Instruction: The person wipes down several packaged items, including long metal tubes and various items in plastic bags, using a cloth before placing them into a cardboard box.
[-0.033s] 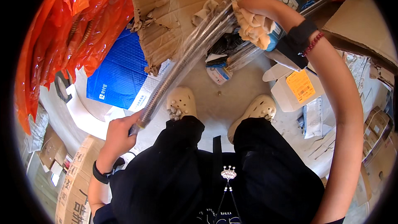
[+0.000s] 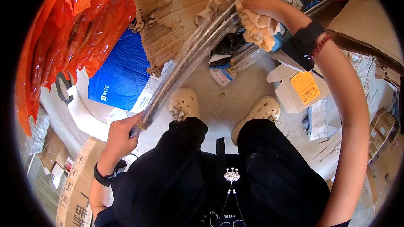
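Note:
A bundle of corrugated metal hoses (image 2: pixel 185 69) in a clear plastic sleeve slants from lower left to upper right in front of me. My left hand (image 2: pixel 122 135) is closed around its near end, by a brass-coloured fitting. At the far end, my right hand (image 2: pixel 259 5) grips a crumpled cream cloth (image 2: pixel 259 29) that lies against the hoses. The right fingers are mostly hidden, so whether they also clasp the hoses cannot be seen. Below the cloth, another clear-wrapped hose bundle (image 2: pixel 248 56) lies on the floor beside a small labelled packet (image 2: pixel 222 76).
Orange plastic bags (image 2: pixel 80 25) hang at the left over a blue padded mailer (image 2: pixel 118 73). Torn cardboard (image 2: pixel 168 12) lies at the back. An opened small carton (image 2: pixel 292 90) with an orange label sits right of my feet. A long taped box (image 2: pixel 78 180) stands at lower left.
My right wrist and the cloth have shifted very slightly. The left hand and the hoses look nearly unmoved.

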A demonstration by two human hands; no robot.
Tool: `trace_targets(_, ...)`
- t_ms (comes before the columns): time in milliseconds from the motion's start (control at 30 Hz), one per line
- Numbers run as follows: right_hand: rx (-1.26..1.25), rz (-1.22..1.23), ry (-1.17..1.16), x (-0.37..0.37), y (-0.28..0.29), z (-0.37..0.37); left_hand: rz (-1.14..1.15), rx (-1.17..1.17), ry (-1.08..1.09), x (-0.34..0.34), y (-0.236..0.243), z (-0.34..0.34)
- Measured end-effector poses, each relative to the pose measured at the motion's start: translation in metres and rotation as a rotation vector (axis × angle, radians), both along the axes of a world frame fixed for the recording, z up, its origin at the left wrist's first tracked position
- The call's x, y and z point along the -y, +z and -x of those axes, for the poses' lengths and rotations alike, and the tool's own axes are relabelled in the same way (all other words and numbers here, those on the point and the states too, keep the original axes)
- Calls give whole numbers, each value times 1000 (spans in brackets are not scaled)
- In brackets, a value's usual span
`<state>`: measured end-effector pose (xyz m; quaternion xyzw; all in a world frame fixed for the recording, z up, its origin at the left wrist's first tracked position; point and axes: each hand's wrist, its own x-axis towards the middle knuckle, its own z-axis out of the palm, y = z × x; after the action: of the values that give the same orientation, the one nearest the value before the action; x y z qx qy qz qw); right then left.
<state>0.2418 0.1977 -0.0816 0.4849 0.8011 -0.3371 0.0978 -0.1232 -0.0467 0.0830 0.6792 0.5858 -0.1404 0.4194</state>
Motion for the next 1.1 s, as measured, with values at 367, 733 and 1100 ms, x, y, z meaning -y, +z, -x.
trace_targets(367,-542,527,-920,51,51,0,-449,157,-351,-62,25,-57)
trace_targets(733,-1060,747,-1198,56,72,-9,-769,323,-534,-138,85,-113)
trace_targets(1100,-1537,813,-1032,36,115,-1,-1231,157,-819,-172,89,-168)
